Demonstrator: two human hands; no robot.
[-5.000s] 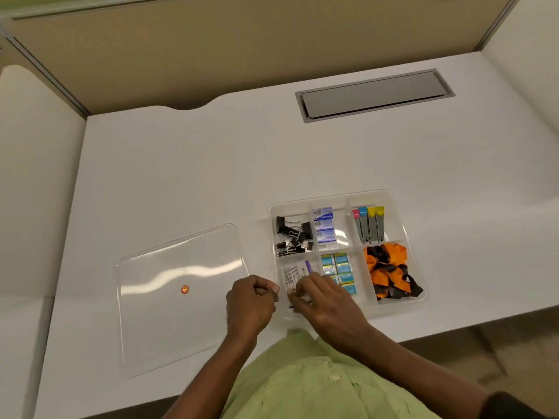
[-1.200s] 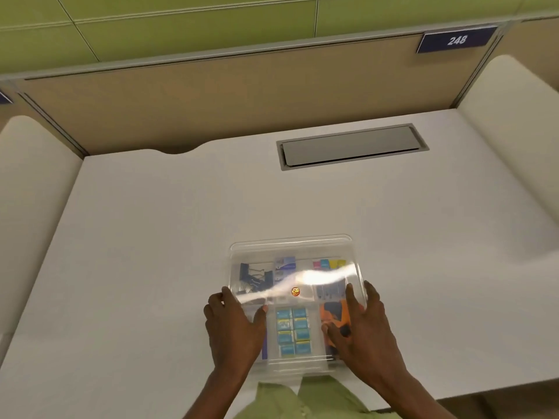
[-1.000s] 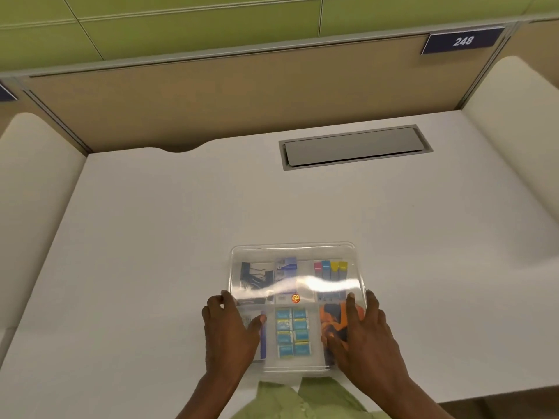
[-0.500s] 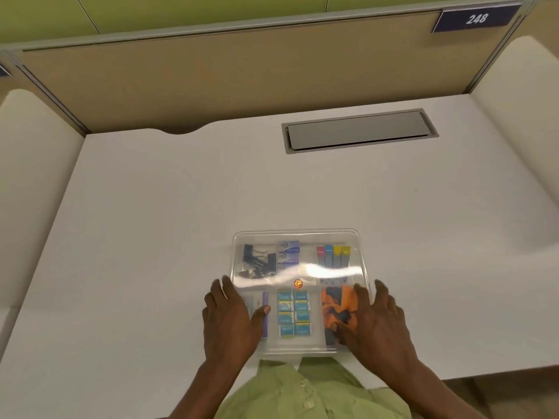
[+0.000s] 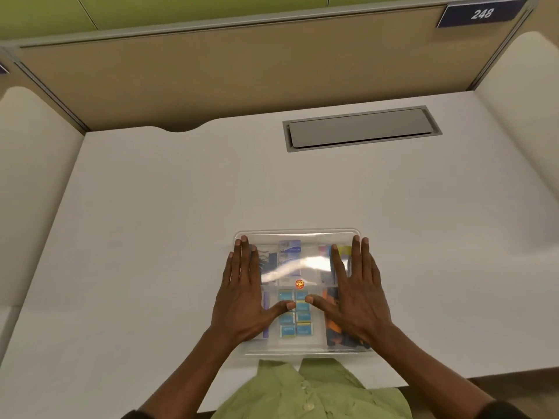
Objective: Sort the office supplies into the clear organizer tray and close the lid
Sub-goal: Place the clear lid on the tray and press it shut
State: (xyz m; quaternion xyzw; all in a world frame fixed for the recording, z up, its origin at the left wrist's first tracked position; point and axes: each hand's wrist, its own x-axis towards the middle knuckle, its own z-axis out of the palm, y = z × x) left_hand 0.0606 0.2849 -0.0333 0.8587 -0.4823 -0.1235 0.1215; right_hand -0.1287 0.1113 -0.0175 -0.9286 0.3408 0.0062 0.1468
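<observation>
Both the left hand and right hand press flat, fingers straight and spread, on the clear lid beneath them.

An office cubicle: tan partition panels behind the white counter, a numbered plate "248" above its cable hatch.

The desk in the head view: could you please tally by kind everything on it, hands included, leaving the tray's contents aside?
Organizer tray: 1
Clear lid, on the tray: 1
Hands: 2, the left hand and the right hand, flat on the lid
Orange sticker, on the lid: 1
Grey hatch, in the desk: 1
Total: 6
</observation>
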